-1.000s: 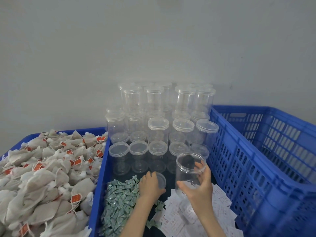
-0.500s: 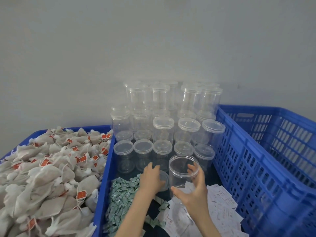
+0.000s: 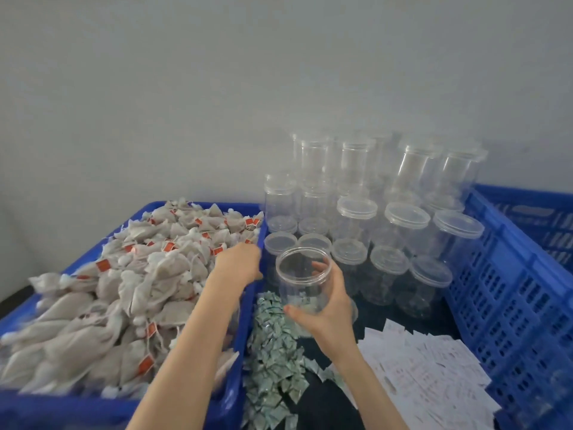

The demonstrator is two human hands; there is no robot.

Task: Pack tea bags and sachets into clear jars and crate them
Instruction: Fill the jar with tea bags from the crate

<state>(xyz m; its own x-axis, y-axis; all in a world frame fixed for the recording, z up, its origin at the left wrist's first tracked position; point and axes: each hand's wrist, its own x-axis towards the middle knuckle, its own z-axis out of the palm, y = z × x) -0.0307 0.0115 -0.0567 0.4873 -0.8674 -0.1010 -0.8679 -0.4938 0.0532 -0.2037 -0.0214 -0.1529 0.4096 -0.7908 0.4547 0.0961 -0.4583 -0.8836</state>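
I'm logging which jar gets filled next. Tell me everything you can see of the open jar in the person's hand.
The open jar is a clear, plastic-looking cylinder with a wide round mouth and no lid on. It looks empty and stands about upright, tilted slightly. The right hand grips its lower wall, fingers curled round it. It sits above the green sachets, in front of the lidded jars.

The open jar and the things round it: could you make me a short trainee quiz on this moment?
1. True or false: the open jar has a lid on.
2. Which hand holds it?
A. left hand
B. right hand
3. Fill in: the left hand reaches over the crate of ____.

Key: 1 false, its mouth is open. 2 B. 3 tea bags, heaped in the blue crate on the left; whether the hand holds one cannot be told.
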